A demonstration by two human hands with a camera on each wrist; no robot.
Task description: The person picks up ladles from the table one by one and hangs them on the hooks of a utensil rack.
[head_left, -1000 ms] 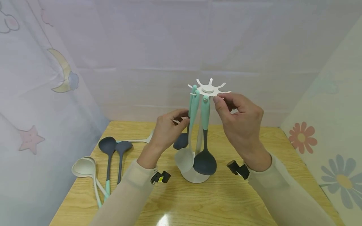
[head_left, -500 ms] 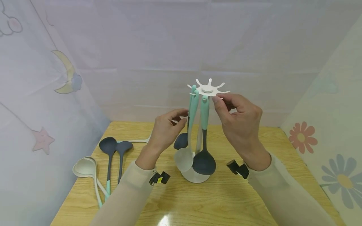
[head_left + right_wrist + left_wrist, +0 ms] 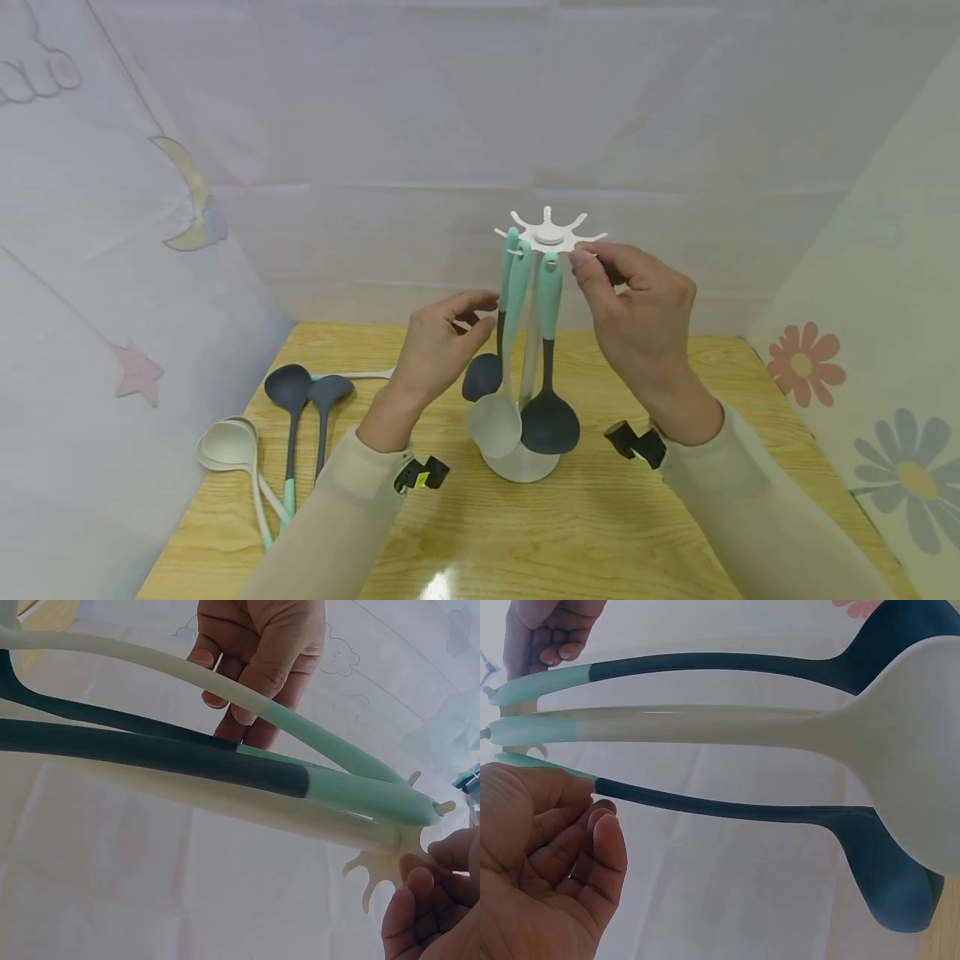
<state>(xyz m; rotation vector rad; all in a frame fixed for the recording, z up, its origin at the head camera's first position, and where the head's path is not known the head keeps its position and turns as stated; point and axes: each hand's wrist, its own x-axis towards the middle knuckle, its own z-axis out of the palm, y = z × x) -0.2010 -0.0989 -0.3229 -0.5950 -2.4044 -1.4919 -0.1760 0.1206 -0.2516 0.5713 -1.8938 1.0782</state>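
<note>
A white rack with radiating hooks tops a pole on a round white base. From it hang a dark ladle at the front, a cream ladle beside it and another dark-headed utensil behind, all with mint handles. My right hand pinches one hook at the rack's right front between thumb and index finger. Beside the rear dark utensil's handle is my left hand, its fingers loosely bent. In the left wrist view, that hand's index finger lies against this handle; no grip around it shows.
On the wooden table's left lie a dark ladle, a dark angled utensil and stacked cream ladles. A pale utensil lies behind, partly hidden by my left hand. Printed cloth walls enclose the table's back and sides.
The rack has turned slightly: the front dark ladle and the cream ladle have shifted right, while the back hooks have shifted left. My right hand stays on the hook; my left hand barely moves.
</note>
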